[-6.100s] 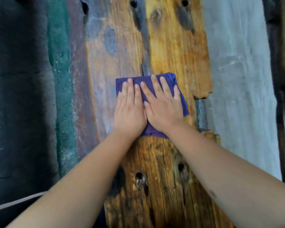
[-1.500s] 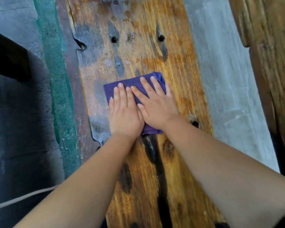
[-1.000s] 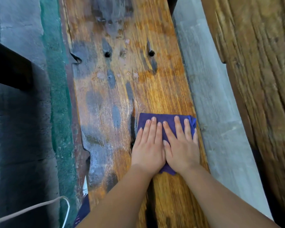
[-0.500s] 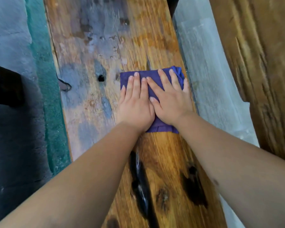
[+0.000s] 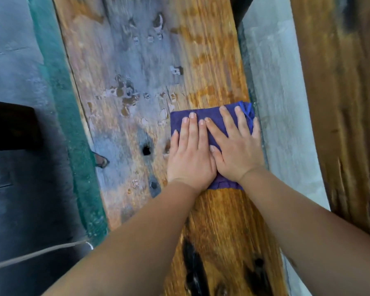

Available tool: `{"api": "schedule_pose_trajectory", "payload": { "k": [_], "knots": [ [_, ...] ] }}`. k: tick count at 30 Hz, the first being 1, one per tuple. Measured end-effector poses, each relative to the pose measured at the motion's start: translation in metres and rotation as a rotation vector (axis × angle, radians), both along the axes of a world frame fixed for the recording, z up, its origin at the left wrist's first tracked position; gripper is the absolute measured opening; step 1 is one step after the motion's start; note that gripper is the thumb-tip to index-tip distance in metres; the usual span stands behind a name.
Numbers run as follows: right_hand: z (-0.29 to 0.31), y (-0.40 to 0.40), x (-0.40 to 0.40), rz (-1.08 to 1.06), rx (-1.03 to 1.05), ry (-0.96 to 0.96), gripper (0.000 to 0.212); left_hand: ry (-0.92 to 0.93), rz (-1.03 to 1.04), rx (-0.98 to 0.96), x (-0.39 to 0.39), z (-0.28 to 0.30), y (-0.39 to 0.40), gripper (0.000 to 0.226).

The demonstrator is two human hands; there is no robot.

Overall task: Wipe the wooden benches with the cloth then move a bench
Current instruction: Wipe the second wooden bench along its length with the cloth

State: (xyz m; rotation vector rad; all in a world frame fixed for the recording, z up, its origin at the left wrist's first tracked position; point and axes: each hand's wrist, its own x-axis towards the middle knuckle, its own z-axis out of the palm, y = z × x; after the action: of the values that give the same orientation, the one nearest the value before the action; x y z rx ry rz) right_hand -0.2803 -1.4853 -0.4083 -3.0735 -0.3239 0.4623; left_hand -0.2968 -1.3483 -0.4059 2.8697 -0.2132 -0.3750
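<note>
A long worn wooden bench [image 5: 137,71] runs away from me, orange-brown on its right side and grey and peeling on its left. A folded dark blue cloth [image 5: 212,113] lies near its right edge. My left hand [image 5: 190,159] and my right hand [image 5: 236,152] rest side by side on the cloth, palms pressed flat and fingers stretched forward. The hands cover most of the cloth. The view is blurred by motion.
Another brown wooden bench [image 5: 340,103] stands at the right across a strip of grey concrete floor [image 5: 276,103]. A green painted strip [image 5: 73,124] borders the left side. Beyond it are a dark block [image 5: 9,124] and a pale cord [image 5: 30,257].
Over the last seconds both hands have slid the cloth back and forth along the bench. Since half a second ago it has shifted toward the right edge.
</note>
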Motion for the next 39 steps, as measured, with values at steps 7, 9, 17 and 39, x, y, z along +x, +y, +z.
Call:
{"api": "schedule_pose_trajectory", "payload": {
  "k": [7,9,17,39],
  "knots": [
    [0.003,0.0,0.0,-0.006,0.031,0.004,0.062,0.04,-0.017,0.002,-0.001,0.002,0.0,0.064],
    [0.003,0.001,0.001,-0.006,0.055,0.026,0.062,0.054,-0.007,-0.021,0.001,0.004,0.002,0.063],
    [0.006,0.004,0.002,-0.031,0.019,0.062,0.063,0.04,-0.014,-0.035,0.0,0.001,0.004,0.062],
    [0.015,0.12,-0.04,-0.013,-0.069,0.083,0.066,0.035,-0.035,-0.035,-0.04,0.009,0.121,0.065]
  ]
}}
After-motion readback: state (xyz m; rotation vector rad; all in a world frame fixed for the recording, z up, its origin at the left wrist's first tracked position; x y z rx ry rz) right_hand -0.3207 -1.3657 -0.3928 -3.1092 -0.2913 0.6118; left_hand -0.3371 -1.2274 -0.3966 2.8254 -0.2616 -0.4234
